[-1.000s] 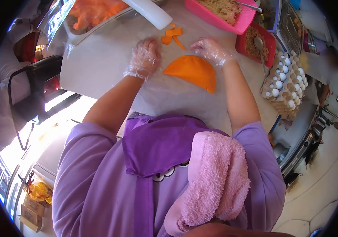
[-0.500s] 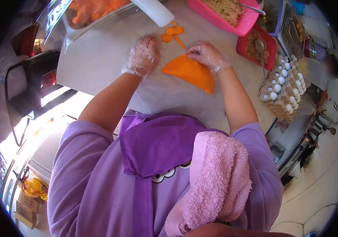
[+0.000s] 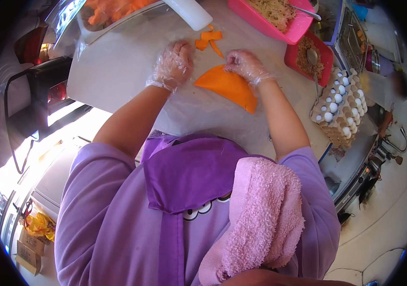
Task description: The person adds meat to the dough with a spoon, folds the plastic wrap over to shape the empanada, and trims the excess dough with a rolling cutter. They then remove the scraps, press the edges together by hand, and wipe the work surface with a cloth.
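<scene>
Pinching far curved edge of folded orange sheet [image 3: 229,86] on worktop [image 3: 113,76]: right hand [image 3: 246,66]. Left hand [image 3: 171,64] half-curled left of it, grasp unclear. Sheet likely light, floppy, tearable; support broadly underneath.

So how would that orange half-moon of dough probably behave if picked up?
Probably floppy: the orange half-moon of dough looks thin, and the similarly coloured strips beyond it bend and curl. It looks unlikely to roll, as it lies broad and flat. Its edge could stretch or tear at the right hand's fingertips.
</scene>
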`<state>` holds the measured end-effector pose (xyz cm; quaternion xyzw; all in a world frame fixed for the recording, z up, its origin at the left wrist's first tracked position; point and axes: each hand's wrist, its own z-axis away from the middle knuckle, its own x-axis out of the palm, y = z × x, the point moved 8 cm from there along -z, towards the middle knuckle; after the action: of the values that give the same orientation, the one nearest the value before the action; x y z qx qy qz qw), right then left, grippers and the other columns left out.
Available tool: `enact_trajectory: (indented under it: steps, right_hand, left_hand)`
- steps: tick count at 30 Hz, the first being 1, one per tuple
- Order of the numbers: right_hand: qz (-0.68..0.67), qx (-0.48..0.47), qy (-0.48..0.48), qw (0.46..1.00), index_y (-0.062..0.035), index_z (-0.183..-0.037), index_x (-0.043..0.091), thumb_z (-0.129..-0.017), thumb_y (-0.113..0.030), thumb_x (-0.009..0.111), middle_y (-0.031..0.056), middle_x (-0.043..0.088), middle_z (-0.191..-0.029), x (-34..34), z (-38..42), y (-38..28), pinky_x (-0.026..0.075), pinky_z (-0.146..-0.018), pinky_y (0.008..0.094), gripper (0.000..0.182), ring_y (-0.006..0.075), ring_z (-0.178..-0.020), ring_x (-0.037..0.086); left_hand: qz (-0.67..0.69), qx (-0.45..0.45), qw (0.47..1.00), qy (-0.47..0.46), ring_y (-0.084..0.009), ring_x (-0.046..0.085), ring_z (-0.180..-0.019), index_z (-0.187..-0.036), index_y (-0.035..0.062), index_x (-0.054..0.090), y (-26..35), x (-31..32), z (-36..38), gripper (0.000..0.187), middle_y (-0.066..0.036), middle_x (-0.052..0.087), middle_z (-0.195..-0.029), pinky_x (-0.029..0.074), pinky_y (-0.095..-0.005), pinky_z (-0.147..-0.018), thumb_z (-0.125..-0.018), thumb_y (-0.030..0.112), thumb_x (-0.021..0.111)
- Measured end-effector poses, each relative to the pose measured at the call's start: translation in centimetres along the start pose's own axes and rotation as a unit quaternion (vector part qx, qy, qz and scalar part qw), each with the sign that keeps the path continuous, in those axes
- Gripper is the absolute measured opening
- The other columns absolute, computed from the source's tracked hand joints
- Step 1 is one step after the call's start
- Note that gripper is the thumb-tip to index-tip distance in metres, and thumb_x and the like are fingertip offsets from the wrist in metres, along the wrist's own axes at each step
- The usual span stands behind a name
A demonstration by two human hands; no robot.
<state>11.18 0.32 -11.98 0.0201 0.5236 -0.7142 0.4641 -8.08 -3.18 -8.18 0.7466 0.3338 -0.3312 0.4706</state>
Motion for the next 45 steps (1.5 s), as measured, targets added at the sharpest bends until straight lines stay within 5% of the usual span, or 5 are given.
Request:
enact_trajectory:
  steps: [14, 23, 25, 29, 45]
  right_hand:
    - [-0.088, 0.02, 0.088, 0.992, -0.0041, -0.088, 0.057, -0.078, -0.015, 0.071, 0.0116, 0.057, -0.083, -1.7, 0.2, 1.0, 0.045, -0.073, 0.0325, 0.021, 0.0204, -0.079, 0.055]
    - [0.105, 0.021, 0.044, 0.993, -0.005, -0.088, 0.053, -0.074, -0.018, 0.075, 0.0075, 0.054, -0.08, -1.1, 0.7, -1.5, 0.043, -0.068, 0.034, 0.03, 0.0197, -0.076, 0.051]
    - [-0.107, 0.076, 0.054, 0.99, -0.0053, -0.089, 0.053, -0.074, -0.015, 0.075, 0.0068, 0.054, -0.08, -0.6, 1.0, 0.2, 0.043, -0.068, 0.0335, 0.029, 0.0178, -0.076, 0.052]
    - [-0.111, 0.026, 0.071, 0.991, -0.0051, -0.091, 0.053, -0.073, -0.013, 0.075, 0.006, 0.055, -0.081, -1.4, 0.0, 2.4, 0.044, -0.07, 0.0327, 0.03, 0.0164, -0.077, 0.052]
    - [0.092, 0.017, 0.034, 0.995, -0.005, -0.094, 0.053, -0.07, -0.015, 0.078, 0.0082, 0.057, -0.088, -1.3, -0.1, -1.0, 0.044, -0.073, 0.0324, 0.035, 0.0206, -0.08, 0.052]
  left_hand:
    - [0.006, 0.01, 1.0, 0.002, -0.0346, 0.055, -0.101, -0.102, 0.0028, 0.056, 0.1, -0.1, -0.1, 0.028, -0.016, 0.058, -0.109, 0.048, -0.044, -0.086, -0.074, 0.003, 0.059]
    - [0.011, 0.008, 1.0, 0.009, -0.0353, 0.055, -0.1, -0.102, 0.0027, 0.056, -0.1, 0.2, 0.0, 0.029, -0.016, 0.057, -0.109, 0.048, -0.0443, -0.086, -0.074, 0.002, 0.059]
    - [0.01, 0.01, 1.0, 0.014, -0.0353, 0.055, -0.1, -0.102, 0.0026, 0.055, -0.2, 0.1, 0.0, 0.03, -0.016, 0.057, -0.109, 0.048, -0.0442, -0.086, -0.073, 0.002, 0.059]
    - [0.006, 0.002, 1.0, 0.002, -0.0352, 0.055, -0.101, -0.103, 0.0024, 0.055, -0.1, 0.0, 0.1, 0.03, -0.016, 0.057, -0.11, 0.048, -0.044, -0.086, -0.073, 0.002, 0.059]
    - [0.003, -0.006, 1.0, -0.004, -0.035, 0.055, -0.1, -0.102, 0.0023, 0.057, 0.0, -0.1, 0.0, 0.026, -0.015, 0.058, -0.109, 0.048, -0.0441, -0.086, -0.075, 0.004, 0.058]
